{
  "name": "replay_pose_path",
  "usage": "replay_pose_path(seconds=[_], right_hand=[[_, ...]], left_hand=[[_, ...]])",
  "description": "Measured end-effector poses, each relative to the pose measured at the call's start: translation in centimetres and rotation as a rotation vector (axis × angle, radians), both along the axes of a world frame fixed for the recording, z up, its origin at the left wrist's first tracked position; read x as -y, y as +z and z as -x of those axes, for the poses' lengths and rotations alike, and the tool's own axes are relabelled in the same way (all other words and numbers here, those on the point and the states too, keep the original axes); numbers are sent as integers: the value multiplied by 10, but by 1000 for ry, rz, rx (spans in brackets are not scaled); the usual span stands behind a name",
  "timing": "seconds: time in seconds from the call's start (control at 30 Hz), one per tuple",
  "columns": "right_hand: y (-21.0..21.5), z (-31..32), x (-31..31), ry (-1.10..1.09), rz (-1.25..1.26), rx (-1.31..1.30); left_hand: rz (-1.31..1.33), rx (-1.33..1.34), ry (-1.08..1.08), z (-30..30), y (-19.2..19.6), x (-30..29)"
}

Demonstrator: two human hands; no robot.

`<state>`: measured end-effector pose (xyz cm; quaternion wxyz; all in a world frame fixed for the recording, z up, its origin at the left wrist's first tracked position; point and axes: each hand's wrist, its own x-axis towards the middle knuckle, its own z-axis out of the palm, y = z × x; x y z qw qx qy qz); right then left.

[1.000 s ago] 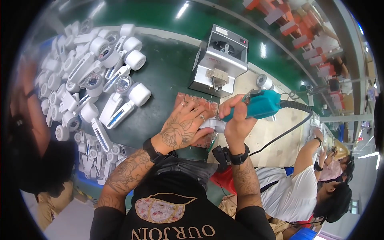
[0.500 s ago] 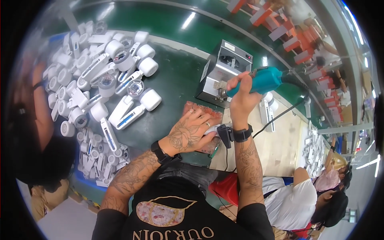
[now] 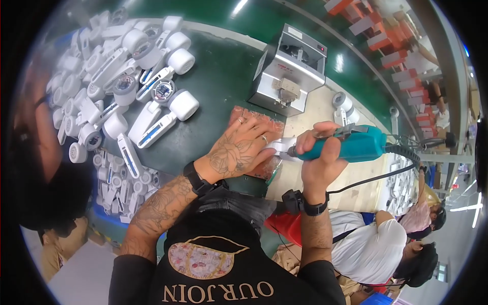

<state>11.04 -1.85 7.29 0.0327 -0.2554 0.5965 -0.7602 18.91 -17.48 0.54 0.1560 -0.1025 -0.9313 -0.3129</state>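
Note:
A teal electric screwdriver [image 3: 351, 145] lies sideways in my right hand [image 3: 324, 157], its fingers wrapped round the body. Its tip meets a small white plastic part [image 3: 282, 148] at the edge of a reddish-brown pad [image 3: 259, 118]. My left hand [image 3: 239, 150] rests over that pad, with thumb and fingers pressing the white part down; most of the part is hidden beneath them. Beyond the hands stands a silver-and-black screw feeder [image 3: 291, 71].
White handheld fan bodies [image 3: 152, 122] are heaped on the green table to the left, with more in a blue-edged bin [image 3: 122, 190] below. Two or so white units [image 3: 344, 108] lie right of the feeder. A black cable hangs behind the screwdriver. People sit at both sides.
My right hand has brought the screwdriver from the feeder's front down and nearer, its tip now at the white part. The left hand keeps its hold; the view has shifted slightly.

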Motion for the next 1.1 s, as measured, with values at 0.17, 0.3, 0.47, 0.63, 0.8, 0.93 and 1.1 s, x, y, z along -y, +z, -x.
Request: replay_pose_path(seconds=[0.17, 0.3, 0.47, 0.63, 0.8, 0.93, 1.1], right_hand=[[-5, -5, -3, 13, 29, 22], [-11, -7, 1, 10, 13, 44], [-22, -3, 2, 43, 107, 50], [-44, -5, 4, -68, 82, 51], [-36, -5, -3, -226, 50, 149], [-24, -16, -23, -139, 270, 147], [33, -48, -40, -357, 342, 5]], left_hand=[[-24, 45, -1, -3, -1, -2], [-31, 41, -3, -3, -3, -1], [59, 56, -10, 1, 2, -1], [-37, -93, 21, 5, 5, 5], [17, -189, 13, 2, 6, -2], [255, -221, 58, -21, -7, -33], [-400, -69, 169, -64, 36, 20]])
